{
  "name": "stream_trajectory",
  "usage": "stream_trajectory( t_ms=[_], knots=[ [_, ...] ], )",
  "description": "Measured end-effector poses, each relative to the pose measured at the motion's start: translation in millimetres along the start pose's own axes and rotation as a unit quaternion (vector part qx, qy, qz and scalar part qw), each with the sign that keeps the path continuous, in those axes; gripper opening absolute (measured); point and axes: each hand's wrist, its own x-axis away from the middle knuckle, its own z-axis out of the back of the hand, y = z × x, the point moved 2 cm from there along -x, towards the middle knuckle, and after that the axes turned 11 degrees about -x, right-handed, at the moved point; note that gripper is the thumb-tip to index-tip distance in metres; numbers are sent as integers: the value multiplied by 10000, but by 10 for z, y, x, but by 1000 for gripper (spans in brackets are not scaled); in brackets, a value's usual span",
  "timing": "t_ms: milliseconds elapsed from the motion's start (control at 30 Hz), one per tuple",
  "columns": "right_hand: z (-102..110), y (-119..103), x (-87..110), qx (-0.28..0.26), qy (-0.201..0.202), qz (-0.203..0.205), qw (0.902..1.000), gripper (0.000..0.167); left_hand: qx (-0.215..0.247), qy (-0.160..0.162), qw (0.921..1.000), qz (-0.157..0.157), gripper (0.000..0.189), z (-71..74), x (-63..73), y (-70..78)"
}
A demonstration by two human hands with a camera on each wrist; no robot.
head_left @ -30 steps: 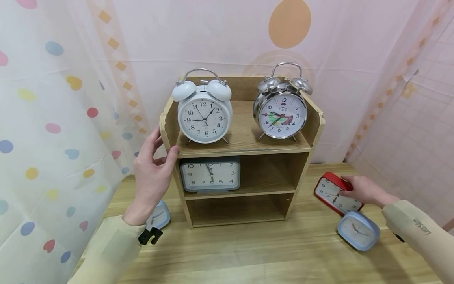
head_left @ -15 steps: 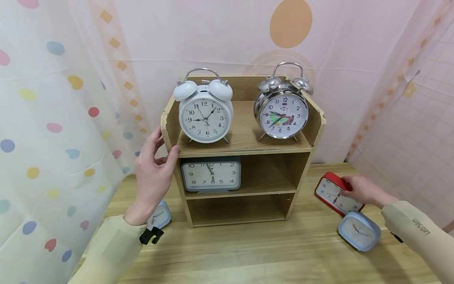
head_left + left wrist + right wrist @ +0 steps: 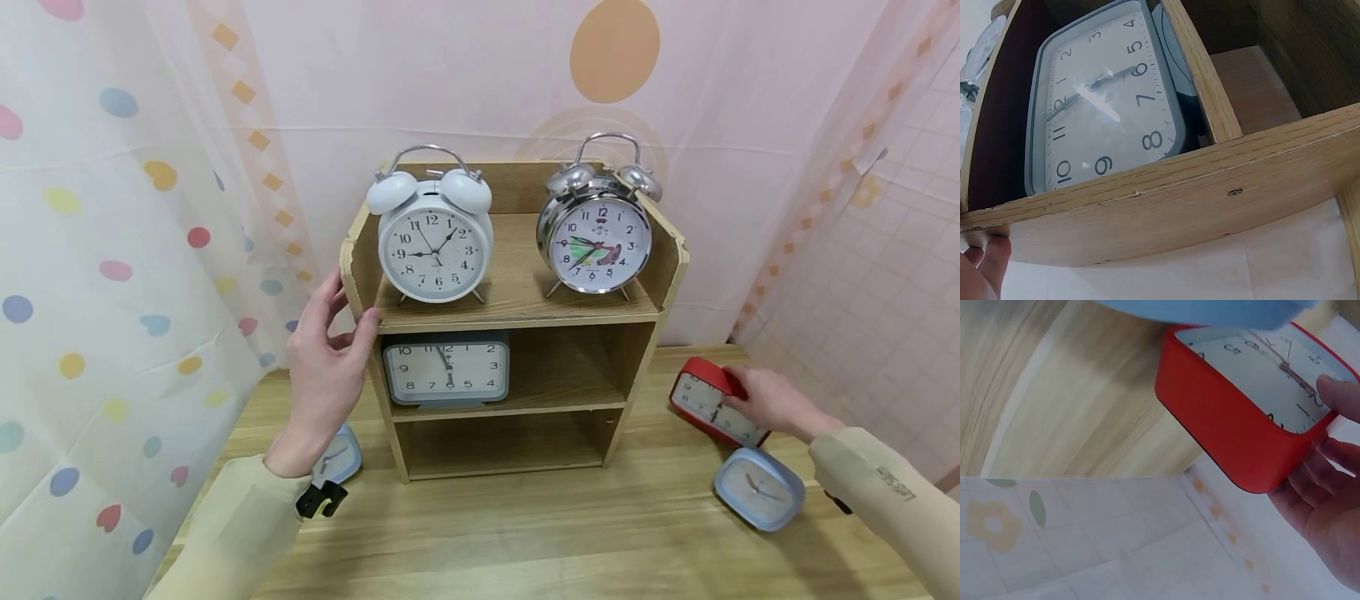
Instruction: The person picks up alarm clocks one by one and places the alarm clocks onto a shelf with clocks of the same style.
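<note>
My right hand (image 3: 776, 404) grips a red rectangular alarm clock (image 3: 703, 372) at the shelf's right. In the right wrist view, the thumb lies on the front of the red clock (image 3: 1222, 419), its other fingers behind the casing. A light-blue clock (image 3: 757, 490) is close in front. My left hand (image 3: 326, 358) rests against the outer left side of a wooden shelf (image 3: 517, 322), thumb at its front edge. Beside it, a grey-blue rectangular clock (image 3: 416, 371) stands on the middle level. The left wrist view shows this grey-blue clock (image 3: 1125, 119) behind the side panel.
On the top level stand a white twin-bell alarm clock (image 3: 420, 277) and a silver one (image 3: 626, 221). Another light-blue clock (image 3: 343, 460) lies on the wooden table (image 3: 487, 533), partly hidden by my left wrist. Printed curtains (image 3: 465, 67) hang behind and at both sides.
My right hand has raised and tilted the red clock slightly, shifting it a little to the right and back. My left hand stays at the shelf.
</note>
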Motion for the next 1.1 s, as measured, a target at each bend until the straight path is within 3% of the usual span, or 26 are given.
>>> stream_trajectory(
  t_ms=[300, 667, 1100],
  knots=[
    [179, -136, 37, 305, 592, 547, 9963, 55, 20, 41, 10000, -68, 60, -1, 1, 6],
    [256, -395, 88, 430, 758, 1069, 9904, 53, 35, 7, 10000, -70, 59, -3, 4, 2],
    [308, -529, 158, 577, 762, 1280, 9872, 53, 37, 4, 10000, -56, 60, -4, 8, 4]
  ],
)
